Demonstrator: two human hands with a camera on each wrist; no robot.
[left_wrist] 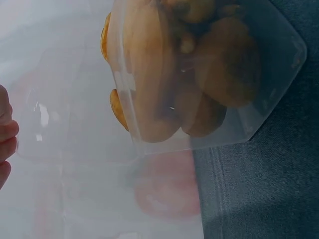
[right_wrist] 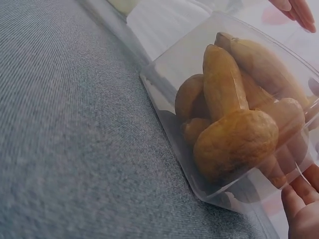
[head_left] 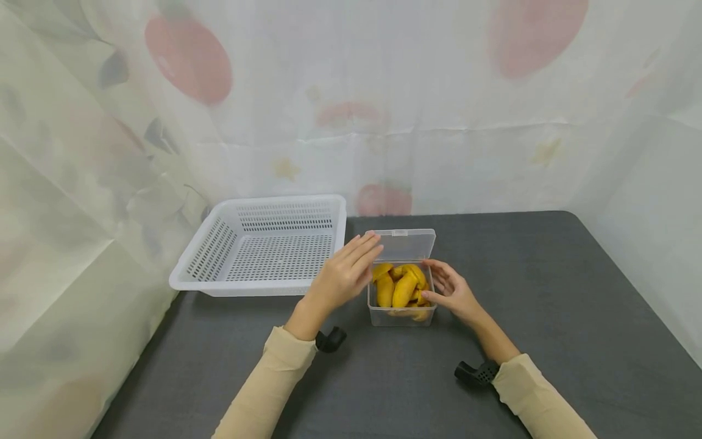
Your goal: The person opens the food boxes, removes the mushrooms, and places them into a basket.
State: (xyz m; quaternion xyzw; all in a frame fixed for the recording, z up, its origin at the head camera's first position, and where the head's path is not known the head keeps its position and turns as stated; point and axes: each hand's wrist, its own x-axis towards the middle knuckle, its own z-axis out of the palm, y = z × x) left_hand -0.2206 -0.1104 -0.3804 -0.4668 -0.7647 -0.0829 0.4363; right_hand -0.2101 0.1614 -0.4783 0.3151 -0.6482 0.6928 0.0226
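Note:
A clear plastic box (head_left: 403,317) stands on the dark table, its hinged lid (head_left: 412,245) raised at the back. Inside lie several yellow mushrooms (head_left: 404,289) with thick stems, also plain through the wall in the right wrist view. My left hand (head_left: 347,268) is raised at the box's left, fingers straight and together, fingertips right at the lid's left edge. At the right wall is my right hand (head_left: 454,292), its fingers spread toward the back corner and its thumb at the rim farther forward. In the right wrist view, right-hand fingers (right_wrist: 299,191) rest against the wall.
A white perforated plastic basket (head_left: 258,289) stands left of the box, close behind my left forearm. A fruit-patterned curtain (head_left: 466,164) hangs behind the dark table (head_left: 548,317) and along its left side. Black cameras (head_left: 331,340) sit on both wrists.

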